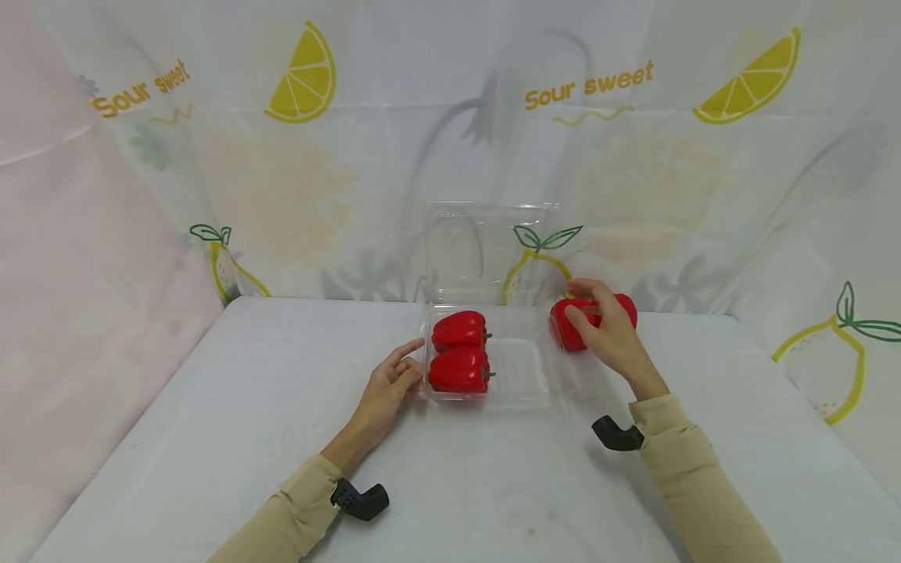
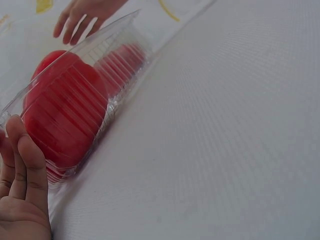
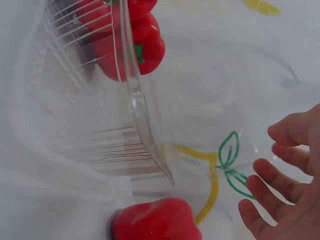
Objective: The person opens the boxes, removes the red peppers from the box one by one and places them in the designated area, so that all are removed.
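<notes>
- Red peppers [image 1: 459, 371] in the head view lie in and beside a clear box [image 1: 521, 367] with its lid [image 1: 457, 250] raised, on a white table [image 1: 211, 407] before a printed cloth [image 1: 394, 156]
- Head view, pose: hands apart, beige sleeves [image 1: 704, 485]; left hand [image 1: 387, 383] at the box's left side, right hand [image 1: 608, 324] over the red beyond its right side
- Head view, count: one box, two peppers in its left half, stems rightward; whether the red outside is one or two, I cannot tell
- Left wrist view: pale tabletop; left fingers upright, touching the box, right fingers loose and empty beyond; two red shapes behind ribbed plastic
- Right wrist view: cloth behind; right fingers spread, apart from one pepper at the lower edge; two more up in the box
</notes>
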Motion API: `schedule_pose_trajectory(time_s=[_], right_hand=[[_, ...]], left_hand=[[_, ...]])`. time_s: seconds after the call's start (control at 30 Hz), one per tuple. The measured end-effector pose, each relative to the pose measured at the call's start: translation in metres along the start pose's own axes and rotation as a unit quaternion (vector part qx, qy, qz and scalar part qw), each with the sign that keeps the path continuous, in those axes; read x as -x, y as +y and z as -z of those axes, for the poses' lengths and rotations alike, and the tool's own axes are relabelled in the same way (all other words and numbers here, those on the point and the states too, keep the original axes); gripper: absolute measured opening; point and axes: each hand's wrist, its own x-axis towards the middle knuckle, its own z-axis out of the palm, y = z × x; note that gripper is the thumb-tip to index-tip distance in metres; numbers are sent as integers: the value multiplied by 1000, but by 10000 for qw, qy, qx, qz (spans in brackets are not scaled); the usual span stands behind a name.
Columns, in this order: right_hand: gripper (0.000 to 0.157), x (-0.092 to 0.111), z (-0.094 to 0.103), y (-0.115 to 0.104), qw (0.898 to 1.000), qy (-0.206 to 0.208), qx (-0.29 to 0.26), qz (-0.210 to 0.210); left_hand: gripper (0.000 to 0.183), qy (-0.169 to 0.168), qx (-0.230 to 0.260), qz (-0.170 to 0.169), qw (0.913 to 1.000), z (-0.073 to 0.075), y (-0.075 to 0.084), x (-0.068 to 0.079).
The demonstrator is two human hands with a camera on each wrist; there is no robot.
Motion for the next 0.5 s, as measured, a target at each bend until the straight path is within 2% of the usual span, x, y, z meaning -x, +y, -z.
schedule_pose_trajectory(time_s=[0.2, 0.5], right_hand=[[45, 0, -2, -3, 9999, -49, 85, 105], [44, 1, -12, -9, 9984, -215, 154, 496]], left_hand=[[45, 0, -12, 4, 10000, 0, 0, 1], [46, -15, 31, -23, 10000, 0, 0, 0]])
